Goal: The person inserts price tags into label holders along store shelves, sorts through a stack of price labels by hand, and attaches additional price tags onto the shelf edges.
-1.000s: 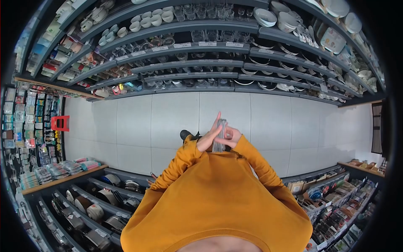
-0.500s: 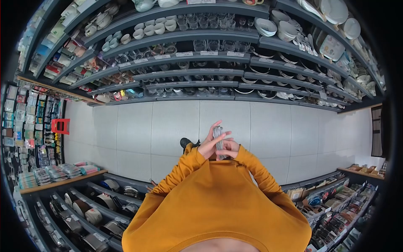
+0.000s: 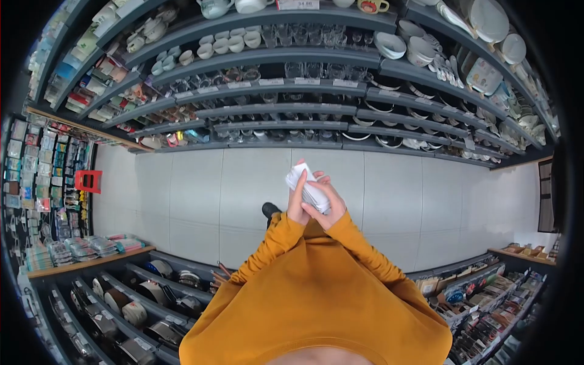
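A stack of small white cards or paper slips [image 3: 312, 193] is held between my two hands in front of my chest, its pale face turned up. My left hand [image 3: 297, 204] is closed on its left side, with the thumb lying along the top. Around the right and lower edge, my right hand [image 3: 333, 202] grips the same stack, fingers curled at its far side. Any print on the stack is too small to read. Both arms wear orange sleeves.
Shelves of white cups [image 3: 236, 44], drinking glasses [image 3: 302, 69] and bowls [image 3: 389, 45] run along the far side. A red stool [image 3: 88, 181] stands at the left on the grey tiled floor [image 3: 255, 182]. Pans [image 3: 134, 312] fill shelving at lower left.
The stack has turned from edge-on to showing its white face. Both hands have shifted their grip around it and moved slightly up; the view has shifted a little.
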Action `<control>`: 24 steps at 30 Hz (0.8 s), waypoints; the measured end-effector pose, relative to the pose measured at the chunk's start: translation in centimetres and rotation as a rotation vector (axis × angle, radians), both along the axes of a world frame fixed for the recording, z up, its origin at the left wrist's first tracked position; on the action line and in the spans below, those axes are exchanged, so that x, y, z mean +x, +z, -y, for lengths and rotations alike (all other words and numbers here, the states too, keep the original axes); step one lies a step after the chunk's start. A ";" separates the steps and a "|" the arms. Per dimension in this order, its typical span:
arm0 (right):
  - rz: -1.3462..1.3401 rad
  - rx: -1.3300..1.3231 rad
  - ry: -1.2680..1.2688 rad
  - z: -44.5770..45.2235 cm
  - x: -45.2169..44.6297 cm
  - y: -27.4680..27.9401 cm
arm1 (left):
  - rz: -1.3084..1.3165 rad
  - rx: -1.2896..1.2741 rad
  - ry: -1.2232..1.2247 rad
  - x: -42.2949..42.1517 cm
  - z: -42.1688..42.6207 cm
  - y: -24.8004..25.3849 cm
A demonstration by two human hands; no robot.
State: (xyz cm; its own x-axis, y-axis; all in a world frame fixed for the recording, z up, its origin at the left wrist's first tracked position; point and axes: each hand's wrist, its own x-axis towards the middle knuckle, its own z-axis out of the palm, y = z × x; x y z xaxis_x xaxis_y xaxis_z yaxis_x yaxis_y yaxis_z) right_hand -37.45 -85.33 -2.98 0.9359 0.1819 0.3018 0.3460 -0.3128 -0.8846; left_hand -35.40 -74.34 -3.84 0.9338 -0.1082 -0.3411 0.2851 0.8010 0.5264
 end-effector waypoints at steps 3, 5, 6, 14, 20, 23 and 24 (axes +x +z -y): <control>0.099 -0.038 -0.012 -0.5 0.4 1.8 | 0.118 -0.146 0.060 0.8 -0.1 0.5; 0.018 -0.079 -0.017 -0.6 0.1 2.6 | 0.107 -0.209 0.097 1.4 -0.3 0.4; -0.022 -0.099 -0.019 -0.7 0.0 2.7 | 0.102 -0.240 0.116 1.6 -0.4 0.7; 0.211 -0.043 -0.180 -0.3 1.4 1.2 | 0.058 0.195 0.179 0.7 0.5 3.0; 0.327 -0.135 -0.188 -1.3 2.2 -0.2 | -0.087 -0.164 0.191 1.8 -0.1 1.7; 0.202 -0.100 -0.241 -1.1 2.1 0.3 | -0.039 -0.012 0.296 1.9 0.0 2.9; 0.186 -0.083 -0.216 -1.0 2.3 0.1 | -0.022 0.075 0.347 2.1 0.2 3.7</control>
State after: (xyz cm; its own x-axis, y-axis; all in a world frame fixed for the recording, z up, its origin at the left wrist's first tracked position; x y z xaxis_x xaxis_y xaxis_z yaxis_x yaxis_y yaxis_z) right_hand -35.19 -84.36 -2.87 0.8855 0.0156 0.4645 0.4175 -0.4655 -0.7804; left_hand -33.27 -74.49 -0.19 0.9029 0.2399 -0.3565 0.0150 0.8115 0.5842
